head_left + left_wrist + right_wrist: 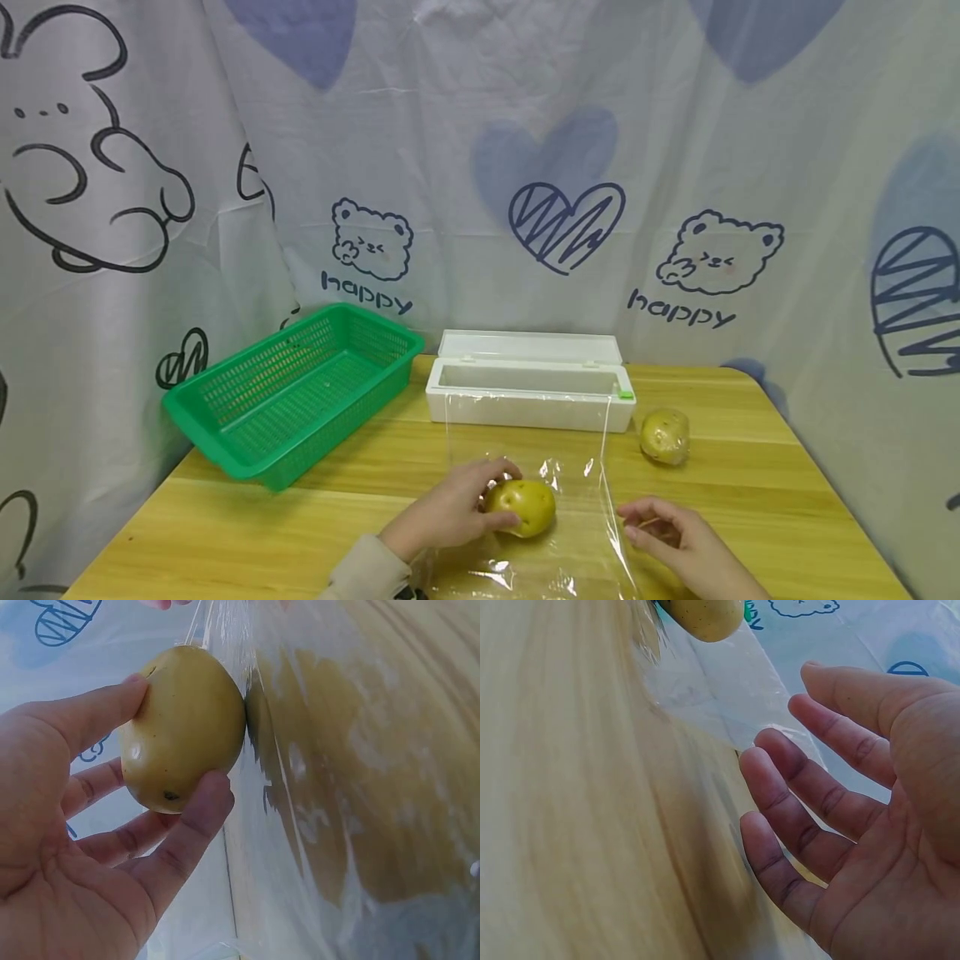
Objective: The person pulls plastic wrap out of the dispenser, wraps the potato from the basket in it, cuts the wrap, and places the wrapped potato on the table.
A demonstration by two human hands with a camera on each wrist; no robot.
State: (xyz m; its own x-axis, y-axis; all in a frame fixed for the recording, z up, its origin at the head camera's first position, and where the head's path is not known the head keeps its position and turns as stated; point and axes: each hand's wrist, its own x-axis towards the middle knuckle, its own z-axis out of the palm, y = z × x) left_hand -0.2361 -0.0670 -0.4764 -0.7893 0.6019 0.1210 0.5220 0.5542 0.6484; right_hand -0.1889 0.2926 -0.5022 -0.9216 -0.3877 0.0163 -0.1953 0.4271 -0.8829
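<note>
My left hand [465, 504] grips a yellow potato [529, 507], thumb on one side and fingers on the other. In the left wrist view the potato [187, 727] sits right at a sheet of clear plastic wrap [322, 817]. That wrap [577, 467] stretches over the table from a white wrap dispenser box [525, 410] toward me. My right hand [678, 537] hovers by the wrap's right edge, fingers loosely bent with nothing in them. In the right wrist view its fingers [769, 791] are spread apart beside the wrap [712, 697].
A green plastic basket [300, 408] stands at the left. Behind the wrap the dispenser's lid [532, 344] is raised. Another potato [665, 436], covered in clear film, lies right of the box. The wooden table [757, 467] ends at a printed curtain [450, 167].
</note>
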